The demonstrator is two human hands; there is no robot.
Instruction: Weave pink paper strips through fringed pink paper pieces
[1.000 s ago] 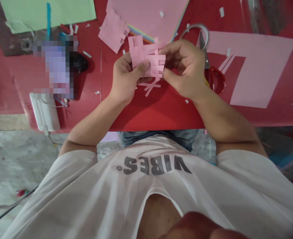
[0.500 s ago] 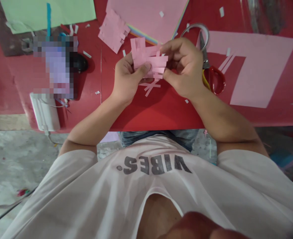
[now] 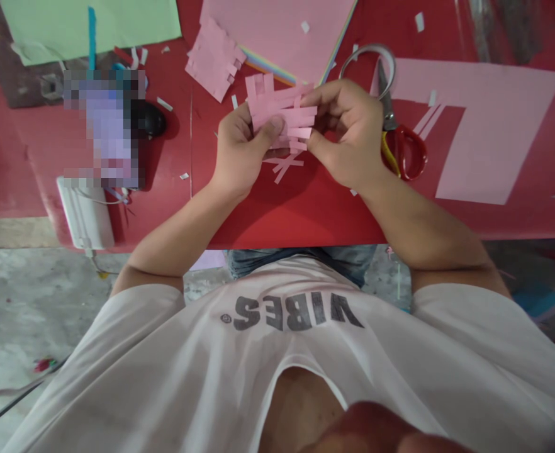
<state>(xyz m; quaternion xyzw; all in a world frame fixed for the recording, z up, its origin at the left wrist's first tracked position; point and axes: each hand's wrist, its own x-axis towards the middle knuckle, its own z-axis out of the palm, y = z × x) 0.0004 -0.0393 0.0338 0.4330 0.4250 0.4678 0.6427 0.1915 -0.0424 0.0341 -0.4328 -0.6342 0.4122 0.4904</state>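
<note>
- Right hand (image 3: 348,129) has drawn in a touch from the scissors (image 3: 388,107), more of their yellow handle now shows, and the pink weave (image 3: 282,110) sits slightly lower between the hands!
- Left hand (image 3: 240,151) is on it: thumb pressed firmly on the front of the weave, the other fingers tucked behind, out of view.
- Right hand pinches the opposite edge, thumb low and fingers curled over the top, so the two hands are close together with the weave stretched between them.
- Weave is up off the counter (image 3: 296,214), held in the air above a small cross of loose strips (image 3: 284,165).
- Progress looks partial: several strips already run over and under each other, but their ends still stick out unevenly along the edges.
- Just up and to the left, a second pink square (image 3: 214,60) lies on a sheet stack (image 3: 277,31), its edges notched, and it looks more settled than the one in hand.
- Hard to call: fingers cover part of the weave, so the full strip count can't be read.
- Blurred patch (image 3: 102,129) hides whatever sits at the left of the counter, and the top edge of the view cuts off the stack.
</note>
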